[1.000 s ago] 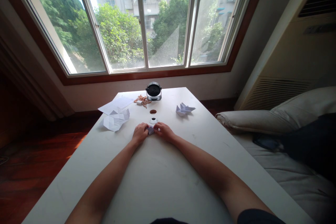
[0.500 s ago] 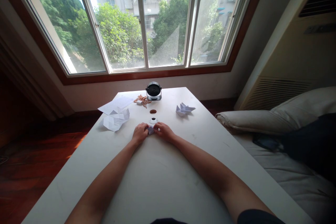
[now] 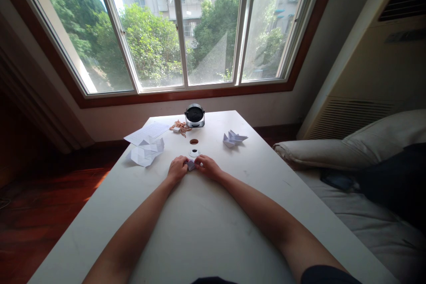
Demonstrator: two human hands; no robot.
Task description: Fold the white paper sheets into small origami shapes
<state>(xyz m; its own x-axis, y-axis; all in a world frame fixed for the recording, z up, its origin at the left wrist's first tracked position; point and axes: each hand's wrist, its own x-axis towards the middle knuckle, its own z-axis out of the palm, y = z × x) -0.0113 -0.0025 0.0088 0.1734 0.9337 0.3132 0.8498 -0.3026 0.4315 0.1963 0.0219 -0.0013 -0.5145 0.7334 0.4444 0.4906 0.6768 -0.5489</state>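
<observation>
A small piece of folded paper (image 3: 191, 165) lies between my two hands on the white table (image 3: 213, 213). My left hand (image 3: 179, 168) is closed on its left side, the fingers pinched together. From the right, my right hand (image 3: 207, 166) grips the paper's other edge with thumb and fingers. Both hands rest low over the tabletop, and they partly hide the paper. Just beyond them sits a white ring-shaped piece (image 3: 195, 152) with a dark centre.
Folded paper shapes (image 3: 234, 138) stand at the right. Creased paper (image 3: 146, 153) and a written sheet (image 3: 156, 129) lie at the left. Toward the back are an orange-brown cord (image 3: 180, 128), a round black device (image 3: 195, 115) and a brown hole (image 3: 194, 141). A sofa (image 3: 309, 153) borders the right side.
</observation>
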